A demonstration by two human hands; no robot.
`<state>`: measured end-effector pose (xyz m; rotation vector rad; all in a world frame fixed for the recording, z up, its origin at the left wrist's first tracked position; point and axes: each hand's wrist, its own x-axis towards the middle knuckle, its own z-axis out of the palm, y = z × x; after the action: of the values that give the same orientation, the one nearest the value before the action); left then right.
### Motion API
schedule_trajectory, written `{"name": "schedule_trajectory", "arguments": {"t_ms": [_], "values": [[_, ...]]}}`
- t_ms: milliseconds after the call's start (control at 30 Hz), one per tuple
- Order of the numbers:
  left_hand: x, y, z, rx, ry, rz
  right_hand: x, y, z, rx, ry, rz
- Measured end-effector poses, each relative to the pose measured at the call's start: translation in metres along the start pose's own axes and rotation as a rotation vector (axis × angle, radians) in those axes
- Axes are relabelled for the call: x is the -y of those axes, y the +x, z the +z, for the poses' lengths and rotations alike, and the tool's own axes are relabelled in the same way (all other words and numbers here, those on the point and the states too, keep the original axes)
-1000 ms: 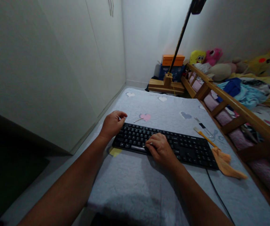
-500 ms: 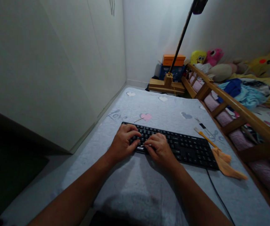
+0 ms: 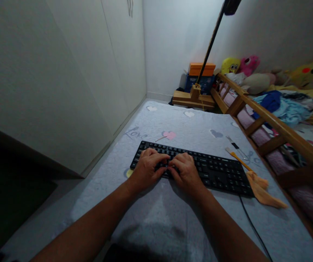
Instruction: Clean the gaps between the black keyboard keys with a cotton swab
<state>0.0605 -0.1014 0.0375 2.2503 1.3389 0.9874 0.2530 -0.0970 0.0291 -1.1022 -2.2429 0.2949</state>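
A black keyboard [image 3: 219,174] lies at a slant on the cloth-covered surface. My left hand [image 3: 148,167] rests over its left keys, thumb and index finger apart, their tips close to my right hand [image 3: 183,169]. The right hand is closed in a pinch around a thin cotton swab [image 3: 173,166], mostly hidden by the fingers, low over the middle keys. Another cotton swab [image 3: 161,138] lies on the cloth just beyond the keyboard.
Right of the keyboard lie a brush with a yellow handle [image 3: 240,161], tweezers [image 3: 236,147] and an orange cloth [image 3: 262,191]. The keyboard's cable [image 3: 254,227] runs toward me. A wooden bed rail [image 3: 276,129] borders the right, a white cabinet [image 3: 91,72] the left.
My left hand has slid right and slightly nearer along the keyboard, uncovering its left-end keys. Its fingertips are now close to my right hand, which has barely moved.
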Motion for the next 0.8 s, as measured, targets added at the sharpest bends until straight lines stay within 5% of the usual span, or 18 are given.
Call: {"name": "schedule_trajectory", "arguments": {"t_ms": [400, 800], "values": [[-0.002, 0.001, 0.005, 0.025, -0.022, -0.012, 0.010, 0.004, -0.007, 0.063, -0.071, -0.019], [0.003, 0.003, 0.000, 0.017, -0.039, -0.055, -0.008, -0.017, -0.058, -0.052, -0.062, 0.025]]}}
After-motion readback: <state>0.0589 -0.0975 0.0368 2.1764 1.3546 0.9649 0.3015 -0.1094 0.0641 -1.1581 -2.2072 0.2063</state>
